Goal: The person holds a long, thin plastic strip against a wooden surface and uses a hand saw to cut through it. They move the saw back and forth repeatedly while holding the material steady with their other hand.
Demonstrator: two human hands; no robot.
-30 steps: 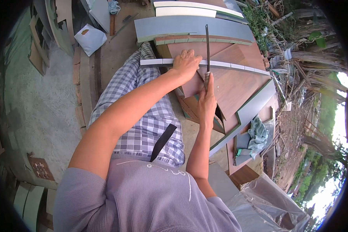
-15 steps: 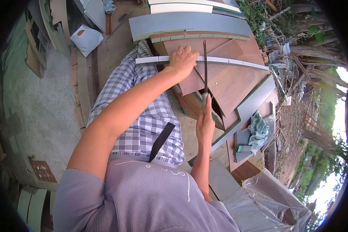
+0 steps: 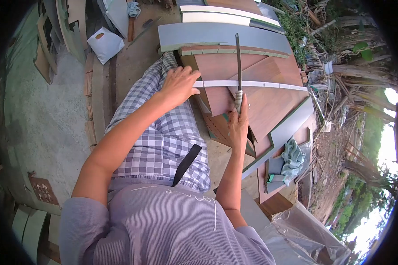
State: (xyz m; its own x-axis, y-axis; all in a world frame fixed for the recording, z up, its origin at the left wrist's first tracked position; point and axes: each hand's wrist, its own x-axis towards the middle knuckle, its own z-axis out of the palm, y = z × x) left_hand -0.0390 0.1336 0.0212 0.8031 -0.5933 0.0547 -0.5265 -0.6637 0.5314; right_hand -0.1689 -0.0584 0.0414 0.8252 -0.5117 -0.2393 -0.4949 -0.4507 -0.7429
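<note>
A long, narrow, slightly curved white strip [image 3: 252, 83] with cross lines lies over the brown boards [image 3: 256, 101]. My left hand [image 3: 180, 85] is closed on the strip's left end, with its fingers over the top. In my right hand [image 3: 239, 121] is the wrapped handle of a thin saw-like tool [image 3: 239, 62]. Its dark blade points away from me and crosses the strip; whether it touches the strip I cannot tell. Beyond them lies a wide grey curved panel [image 3: 208, 34] beside a brown-edged curved piece [image 3: 234, 51].
An angled grey panel [image 3: 287, 121] and a bluish cloth [image 3: 292, 161] are on the right. A white bag [image 3: 105, 45] stands on the floor at the upper left, near leaning boards [image 3: 70, 26]. Clear plastic sheeting [image 3: 300, 234] covers something at the lower right.
My left hand has moved left and slightly toward me along the strip. The strip has shifted toward me, with less showing left of the hand. My right hand and tool have moved slightly away.
</note>
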